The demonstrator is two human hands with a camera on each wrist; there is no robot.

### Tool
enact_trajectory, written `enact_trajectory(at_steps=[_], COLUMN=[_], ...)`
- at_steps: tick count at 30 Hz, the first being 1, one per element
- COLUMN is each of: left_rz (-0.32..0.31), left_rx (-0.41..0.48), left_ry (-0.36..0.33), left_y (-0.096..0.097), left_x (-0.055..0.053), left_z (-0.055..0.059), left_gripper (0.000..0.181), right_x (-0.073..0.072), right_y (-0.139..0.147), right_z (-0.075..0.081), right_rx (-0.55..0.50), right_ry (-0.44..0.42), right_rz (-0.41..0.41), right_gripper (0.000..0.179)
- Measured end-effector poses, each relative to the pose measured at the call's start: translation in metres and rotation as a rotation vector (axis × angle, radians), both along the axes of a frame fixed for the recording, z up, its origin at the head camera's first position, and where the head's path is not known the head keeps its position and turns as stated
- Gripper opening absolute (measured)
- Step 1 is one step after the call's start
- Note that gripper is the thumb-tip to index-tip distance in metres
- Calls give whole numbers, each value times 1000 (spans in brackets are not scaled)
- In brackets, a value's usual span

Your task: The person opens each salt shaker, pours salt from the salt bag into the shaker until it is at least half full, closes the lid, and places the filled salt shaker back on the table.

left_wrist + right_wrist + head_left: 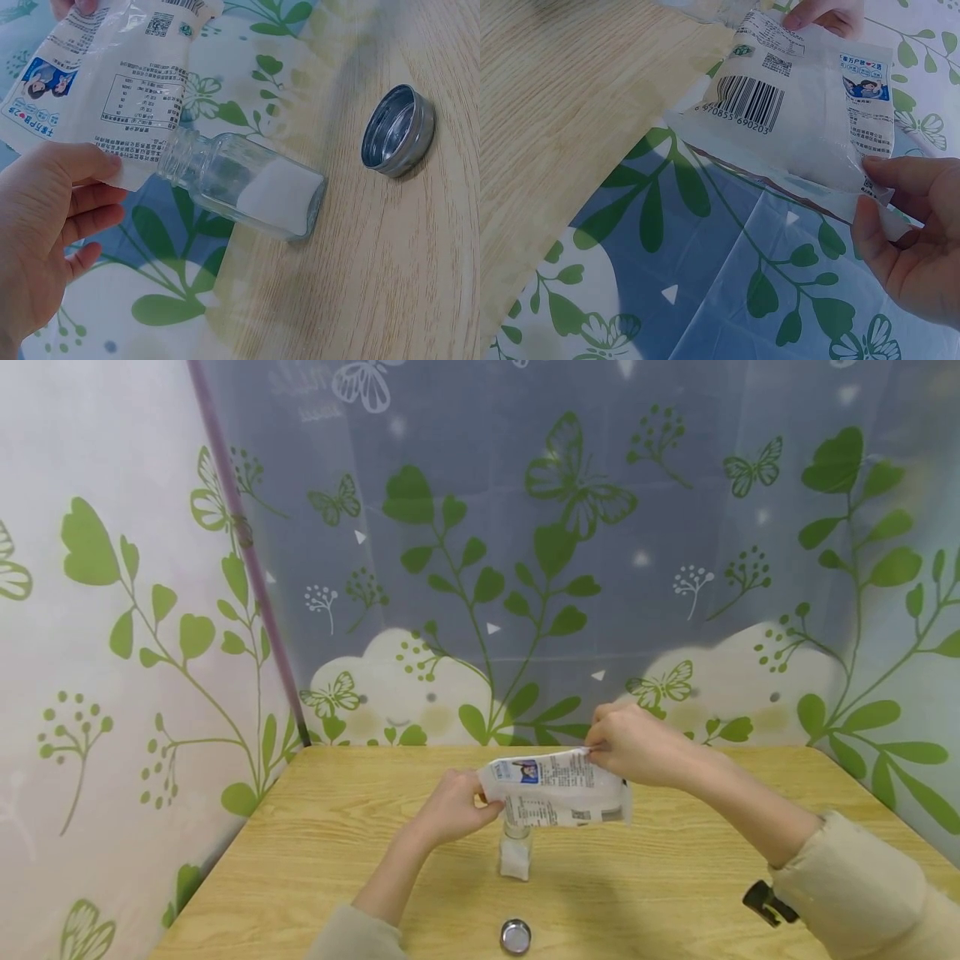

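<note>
"Where's the bag (558, 795)?"
"Between my hands: left hand (455, 806) pinching near one corner, right hand (637, 743) pinching the far end. The jar (515, 858) is just beside my left; I'd tip slowly, corner over its mouth."

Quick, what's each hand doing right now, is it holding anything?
Left hand: pinching the white bag near the mouth of the glass jar.
Right hand: pinching the bag's other end.
</note>
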State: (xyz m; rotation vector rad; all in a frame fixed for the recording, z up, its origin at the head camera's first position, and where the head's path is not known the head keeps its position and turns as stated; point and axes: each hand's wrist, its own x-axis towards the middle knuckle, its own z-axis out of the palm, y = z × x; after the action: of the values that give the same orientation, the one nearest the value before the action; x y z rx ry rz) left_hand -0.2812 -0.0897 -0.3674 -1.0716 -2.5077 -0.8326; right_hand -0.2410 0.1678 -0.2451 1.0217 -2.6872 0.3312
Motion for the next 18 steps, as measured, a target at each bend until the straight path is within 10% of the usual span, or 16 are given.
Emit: enact_trajectory(at_steps=[18], left_rz=[-3], left_rx=[1], left_ry=[-23], left_y=[-1], left_x=[-1], left_z=[-1], left_gripper=[18], right_x=[0], right_y=[1], right_z=[-2], right_rx=[-11], right_ry=[-11], right_rz=[-4], right_gripper=[5])
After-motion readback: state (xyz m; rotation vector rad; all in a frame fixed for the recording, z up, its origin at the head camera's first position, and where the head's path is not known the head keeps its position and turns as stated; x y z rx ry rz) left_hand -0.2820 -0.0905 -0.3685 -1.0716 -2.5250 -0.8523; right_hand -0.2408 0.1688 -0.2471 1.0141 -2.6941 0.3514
